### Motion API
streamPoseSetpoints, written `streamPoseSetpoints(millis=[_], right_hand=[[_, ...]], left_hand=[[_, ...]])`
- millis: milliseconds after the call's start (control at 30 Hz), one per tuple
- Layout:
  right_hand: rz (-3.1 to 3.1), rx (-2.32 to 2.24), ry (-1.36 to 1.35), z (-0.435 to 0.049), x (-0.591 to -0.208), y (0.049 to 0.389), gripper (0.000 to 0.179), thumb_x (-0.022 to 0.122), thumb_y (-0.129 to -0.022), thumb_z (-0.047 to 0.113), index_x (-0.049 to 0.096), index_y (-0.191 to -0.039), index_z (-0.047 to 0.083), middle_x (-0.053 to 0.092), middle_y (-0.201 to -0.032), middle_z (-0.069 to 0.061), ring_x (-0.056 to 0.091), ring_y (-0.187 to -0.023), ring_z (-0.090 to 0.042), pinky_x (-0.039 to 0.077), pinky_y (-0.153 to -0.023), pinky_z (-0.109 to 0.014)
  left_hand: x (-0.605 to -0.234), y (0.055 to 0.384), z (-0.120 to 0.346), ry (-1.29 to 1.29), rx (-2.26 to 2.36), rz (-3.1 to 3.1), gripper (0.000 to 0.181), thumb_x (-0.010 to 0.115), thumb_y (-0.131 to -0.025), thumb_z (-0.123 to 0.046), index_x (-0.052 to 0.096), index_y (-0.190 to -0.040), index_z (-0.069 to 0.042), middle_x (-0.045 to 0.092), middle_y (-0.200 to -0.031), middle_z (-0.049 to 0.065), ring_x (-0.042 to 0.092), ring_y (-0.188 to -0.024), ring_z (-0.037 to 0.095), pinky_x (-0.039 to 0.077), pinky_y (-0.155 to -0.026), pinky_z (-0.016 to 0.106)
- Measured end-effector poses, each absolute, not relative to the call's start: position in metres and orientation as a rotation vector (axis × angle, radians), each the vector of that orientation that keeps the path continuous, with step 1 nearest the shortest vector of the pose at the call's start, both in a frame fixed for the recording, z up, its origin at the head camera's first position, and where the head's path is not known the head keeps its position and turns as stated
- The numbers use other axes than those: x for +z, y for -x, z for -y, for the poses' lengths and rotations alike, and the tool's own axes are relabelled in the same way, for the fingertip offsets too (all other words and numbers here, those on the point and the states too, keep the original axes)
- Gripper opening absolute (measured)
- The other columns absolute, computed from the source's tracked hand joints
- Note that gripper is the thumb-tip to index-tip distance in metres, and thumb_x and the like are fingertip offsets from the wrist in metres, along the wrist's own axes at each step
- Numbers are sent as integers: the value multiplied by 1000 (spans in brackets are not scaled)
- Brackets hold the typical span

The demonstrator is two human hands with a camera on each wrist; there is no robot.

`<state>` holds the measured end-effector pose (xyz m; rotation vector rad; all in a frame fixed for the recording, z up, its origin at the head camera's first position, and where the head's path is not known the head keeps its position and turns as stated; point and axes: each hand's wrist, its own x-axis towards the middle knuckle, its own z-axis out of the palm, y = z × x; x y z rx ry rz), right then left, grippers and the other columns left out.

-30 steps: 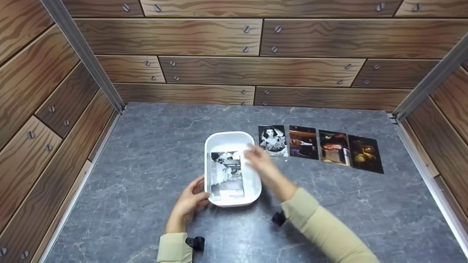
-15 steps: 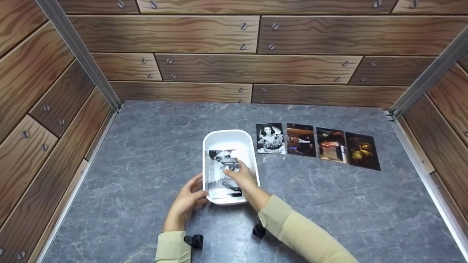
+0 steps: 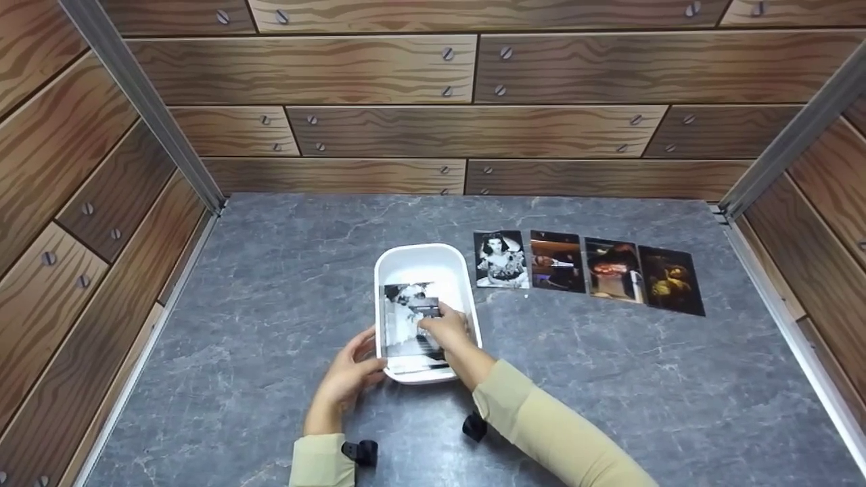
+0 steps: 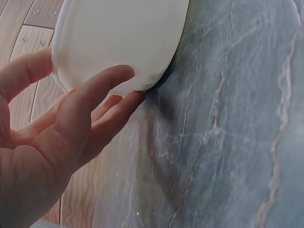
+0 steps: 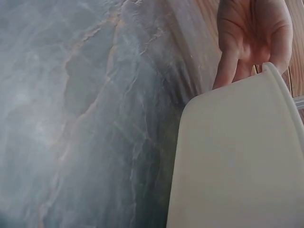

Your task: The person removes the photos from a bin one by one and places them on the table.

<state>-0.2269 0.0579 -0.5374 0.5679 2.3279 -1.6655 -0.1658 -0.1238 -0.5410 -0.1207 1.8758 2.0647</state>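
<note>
A white plastic tub [image 3: 419, 254] stands on the table with a stack of black-and-white photographs [image 3: 403, 335] inside. My left hand [image 3: 344, 375] holds its near left corner from outside. The left wrist view shows those fingers against the tub wall [image 4: 118, 38], the thumb in front and the other fingers round the corner. My right hand [image 3: 454, 336] reaches over the near right side, pinching the top photograph at its right edge between thumb and fingers. Its fingertips are partly hidden. In the right wrist view only the left hand [image 5: 251, 38] shows beyond the tub wall [image 5: 242, 156].
To the tub's right a row of photographs lies flat: a black-and-white portrait [image 3: 501, 260], two colour prints [image 3: 557, 260] and a dark print [image 3: 672, 281] at the end. Beneath everything is a grey marbled table [image 3: 291, 284], with wood-patterned walls [image 3: 379, 128] behind and at both sides.
My right hand has moved left and down from above the tub's right rim to the photographs inside, then settled there. The left hand has kept its hold on the corner.
</note>
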Motion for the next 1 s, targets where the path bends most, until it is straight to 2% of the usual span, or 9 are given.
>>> streamPoseSetpoints(millis=[167,367,600,733,867,1000], right_hand=[[-2276,-1735,-584,-59,-536,227,73,63,-72,9,45,-143,1,46,-141,-23,39,-122,-34,35,-105,-44],[-2283,-1727,-569,-61,-534,226,73,61,-74,9,42,-144,1,47,-143,-21,45,-121,-32,40,-99,-41],[-2294,-1735,-512,-61,-533,223,75,60,-75,9,38,-146,0,44,-145,-24,45,-126,-33,41,-104,-41],[-2318,-1784,-518,-60,-531,223,69,60,-75,6,45,-142,2,42,-142,-26,45,-117,-34,47,-88,-36],[-2279,-1892,-506,-60,-531,225,56,60,-80,0,50,-135,3,48,-129,-23,52,-105,-30,49,-74,-29],[-2218,-1991,-476,-63,-530,227,51,60,-81,-7,51,-131,1,58,-105,-17,58,-86,-21,50,-67,-24]], left_hand=[[-541,166,124,115,2071,-1873,73,58,-83,6,25,-149,5,31,-148,36,49,-124,43,57,-89,38],[-541,166,124,111,2071,-1870,74,58,-82,7,25,-149,5,30,-147,37,49,-124,45,57,-89,39],[-543,166,124,101,2066,-1881,74,58,-83,6,25,-149,6,31,-147,37,49,-123,43,57,-89,39],[-544,167,124,110,2049,-1895,73,58,-84,4,25,-149,5,31,-147,36,52,-121,42,57,-88,38],[-543,166,123,122,2058,-1890,73,58,-83,5,26,-149,5,31,-147,36,51,-122,44,57,-88,39],[-542,166,123,125,2072,-1876,74,57,-83,6,26,-149,4,31,-148,36,48,-125,45,57,-89,40]])
